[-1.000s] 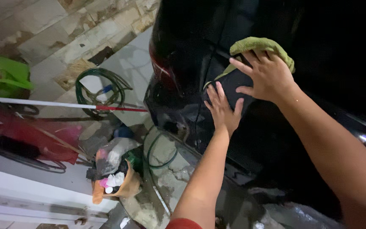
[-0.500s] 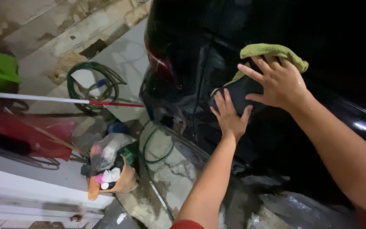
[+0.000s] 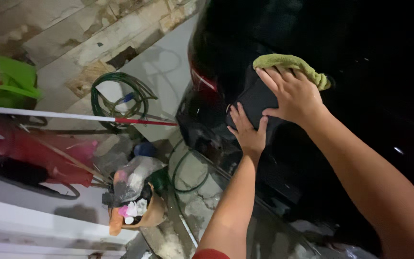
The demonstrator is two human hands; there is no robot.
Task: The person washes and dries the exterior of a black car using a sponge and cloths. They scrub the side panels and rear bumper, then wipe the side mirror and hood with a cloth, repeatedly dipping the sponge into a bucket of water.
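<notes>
Two bare forearms rose from the bottom edge toward a black car (image 3: 341, 158). The left hand (image 3: 246, 132) lay flat on the car's dark panel (image 3: 255, 103), fingers spread and released, gripping nothing. Just above it, the right hand (image 3: 291, 93) pressed down with fingers splayed on one green cloth (image 3: 291, 64), which was bunched along the fingertips and lay on the upper edge of the panel, against the car body. The two hands were close, thumb beside thumb, not overlapping.

The car filled the right side of the view, so open room lay only to the left, over cracked paving (image 3: 192, 192). A narrow strip of that paving ran between the car's lower edge and one orange bag (image 3: 137, 211) stuffed with bottles and plastic.

Farther off lay two hose coils: a small one (image 3: 188, 170) near the car's corner and a larger one (image 3: 118, 100) on the tiles. One red-and-white pole (image 3: 73, 117) crossed the larger coil. Red sheeting (image 3: 39, 153) and one green tub (image 3: 10, 84) sat at the left edge.
</notes>
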